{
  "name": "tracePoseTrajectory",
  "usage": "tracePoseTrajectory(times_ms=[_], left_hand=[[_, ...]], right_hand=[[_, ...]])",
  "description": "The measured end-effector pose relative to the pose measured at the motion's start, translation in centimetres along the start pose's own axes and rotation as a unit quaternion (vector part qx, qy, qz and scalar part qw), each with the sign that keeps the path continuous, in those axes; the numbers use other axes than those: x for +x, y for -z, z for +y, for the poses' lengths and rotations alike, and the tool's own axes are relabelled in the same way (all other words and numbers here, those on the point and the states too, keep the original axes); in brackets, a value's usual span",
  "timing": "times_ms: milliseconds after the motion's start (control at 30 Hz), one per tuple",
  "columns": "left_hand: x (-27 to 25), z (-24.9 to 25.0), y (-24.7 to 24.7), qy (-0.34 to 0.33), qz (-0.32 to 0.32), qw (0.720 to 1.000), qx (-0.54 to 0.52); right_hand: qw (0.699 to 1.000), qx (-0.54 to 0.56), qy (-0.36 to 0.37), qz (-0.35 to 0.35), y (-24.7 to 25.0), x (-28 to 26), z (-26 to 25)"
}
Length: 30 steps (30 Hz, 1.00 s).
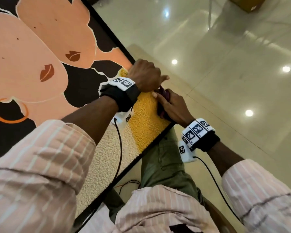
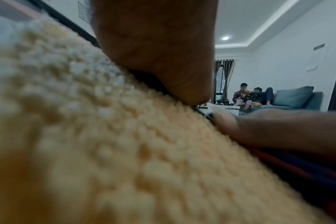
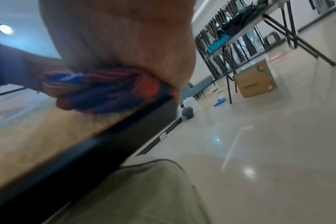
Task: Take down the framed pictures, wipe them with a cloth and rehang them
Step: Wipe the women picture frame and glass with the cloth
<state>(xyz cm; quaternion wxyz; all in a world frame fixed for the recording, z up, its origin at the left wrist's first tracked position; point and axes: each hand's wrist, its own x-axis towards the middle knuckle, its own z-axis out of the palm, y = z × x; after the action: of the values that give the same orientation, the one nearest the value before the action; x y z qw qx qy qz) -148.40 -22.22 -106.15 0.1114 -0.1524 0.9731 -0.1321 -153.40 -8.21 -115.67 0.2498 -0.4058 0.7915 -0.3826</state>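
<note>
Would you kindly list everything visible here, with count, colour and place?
Framed picture: one, black frame, peach faces and yellow textured patch, resting across the person's lap.
Cloth: one, blue and red striped, on the picture's edge under the right hand.
Cardboard box: one, brown, on the floor.
Folding table: one, black legs, far right.
Sofa: one, blue-grey, two people seated on it.
Floor: glossy cream tiles.
Left hand: grips the frame's edge.
Right hand: holds the cloth.
</note>
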Motion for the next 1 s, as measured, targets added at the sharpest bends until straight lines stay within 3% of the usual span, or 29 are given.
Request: tracePoseTrajectory(times_ms=[167, 367, 433, 500, 567, 667, 800, 900, 1000], left_hand=[[0.1, 0.3, -0.1, -0.005, 0.007, 1.000, -0.008], [0.3, 1.1, 0.0, -0.021, 0.005, 1.000, -0.016], [0.5, 0.7, 0.1, -0.023, 0.021, 0.999, -0.017], [0.5, 0.4, 0.1, -0.019, 0.034, 0.999, -0.015], [0.7, 0.4, 0.3, -0.018, 0.031, 0.999, -0.022], [1.3, 0.9, 0.6, -0.023, 0.021, 0.999, -0.043], [1.3, 0.8, 0.7, -0.022, 0.019, 0.999, -0.029], [1.3, 0.9, 0.6, -0.013, 0.015, 1.000, -0.024], [1.7, 0.8, 1.0, -0.010, 0.028, 0.999, -0.032]], right_hand=[[0.999, 0.000, -0.052, 0.002, 0.8, -4.3, 2.7], [0.996, 0.052, -0.048, -0.047, 2.2, -1.7, -0.9], [0.994, 0.088, -0.065, -0.025, 2.4, -2.3, -0.6], [0.984, 0.133, -0.108, 0.044, 1.9, -4.3, 1.0], [0.934, 0.282, -0.192, 0.101, 1.2, -6.5, 1.9], [0.802, 0.521, -0.282, 0.074, -1.1, -8.9, 0.7], [0.760, 0.541, -0.333, 0.136, -1.1, -8.8, -2.0], [0.714, 0.594, -0.327, 0.172, 0.3, -7.1, -1.5], [0.726, 0.574, -0.340, 0.168, -1.5, -8.1, -2.2]])
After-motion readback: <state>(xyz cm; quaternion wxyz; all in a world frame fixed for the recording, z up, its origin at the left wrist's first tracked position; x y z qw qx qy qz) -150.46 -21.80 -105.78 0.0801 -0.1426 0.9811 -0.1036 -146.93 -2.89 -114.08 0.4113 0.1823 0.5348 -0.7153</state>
